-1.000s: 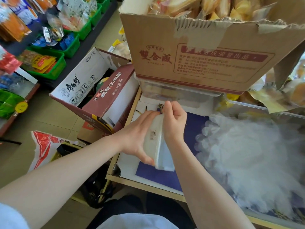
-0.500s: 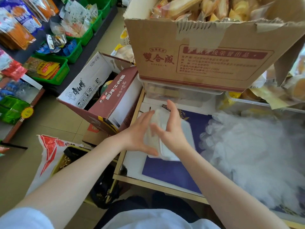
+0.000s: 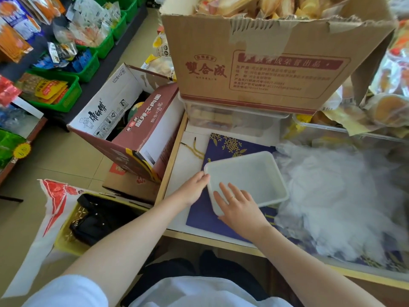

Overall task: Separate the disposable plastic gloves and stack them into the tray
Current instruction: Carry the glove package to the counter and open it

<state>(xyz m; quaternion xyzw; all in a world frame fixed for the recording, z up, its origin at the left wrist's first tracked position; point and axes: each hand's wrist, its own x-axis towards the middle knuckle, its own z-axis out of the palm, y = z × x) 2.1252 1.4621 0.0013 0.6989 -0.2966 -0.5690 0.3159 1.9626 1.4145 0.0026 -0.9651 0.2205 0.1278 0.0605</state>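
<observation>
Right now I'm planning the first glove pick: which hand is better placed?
Probably the right hand: it lies nearer the glove pile, while the left hand touches the tray at its far-side corner.

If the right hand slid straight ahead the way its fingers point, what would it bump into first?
The right hand lies flat in the tray, fingers pointing up and slightly left. Going straight on, it would probably meet the tray's far wall first, well before the clear tub under the big box. Depth is hard to judge.

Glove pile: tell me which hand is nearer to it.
Right. The right hand rests on the tray's near corner, toward the glove pile. The left hand touches the tray's far-left edge, with the tray between it and the pile.
</observation>
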